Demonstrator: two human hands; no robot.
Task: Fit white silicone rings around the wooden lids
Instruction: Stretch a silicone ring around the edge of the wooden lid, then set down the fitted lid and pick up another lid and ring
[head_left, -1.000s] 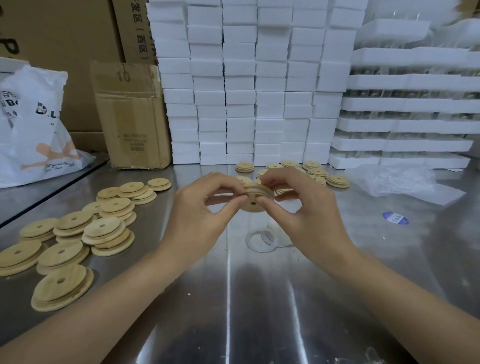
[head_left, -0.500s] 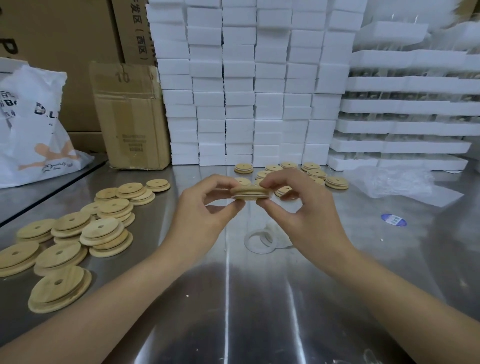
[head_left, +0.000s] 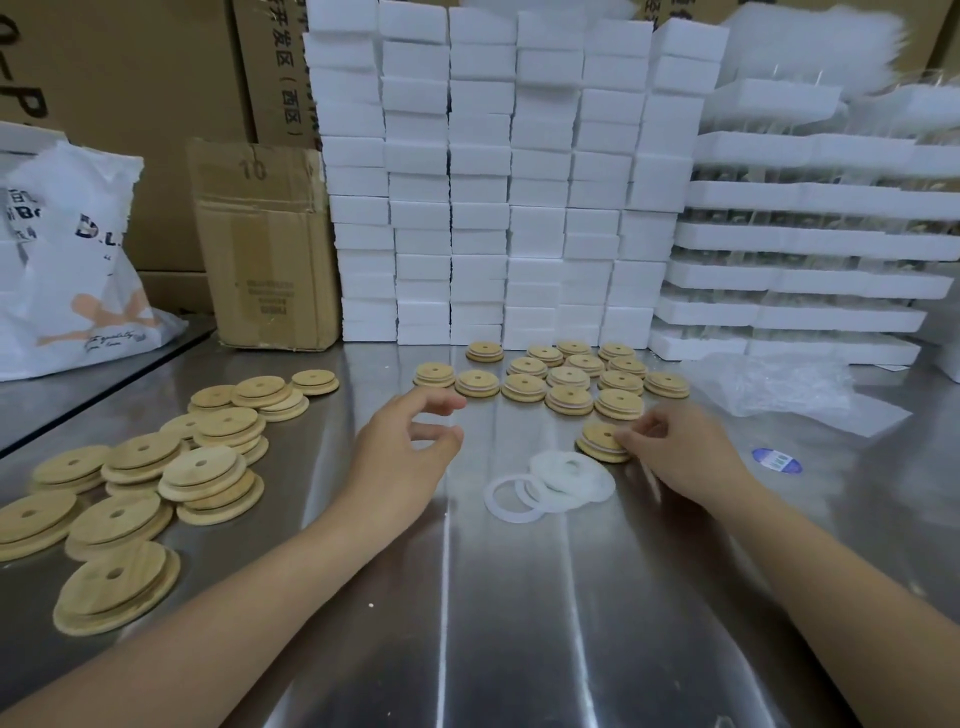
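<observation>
Right hand (head_left: 680, 452) pinches the edge of a ringed lid (head_left: 600, 440), which is down at the worktop (head_left: 467, 623), just beside the loose white rings (head_left: 550, 483). Left hand (head_left: 410, 452) hovers with fingers loosely curled, holding nothing. Finished lids (head_left: 569, 382) are grouped behind. Bare lids (head_left: 156, 467) are piled at left.

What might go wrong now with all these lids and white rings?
The right hand holds a ringed lid close beside the loose rings; set down carelessly, it might land on them and muddle the pile. The bare lids lie in leaning stacks by the left arm, so a bump there may scatter them.
</observation>
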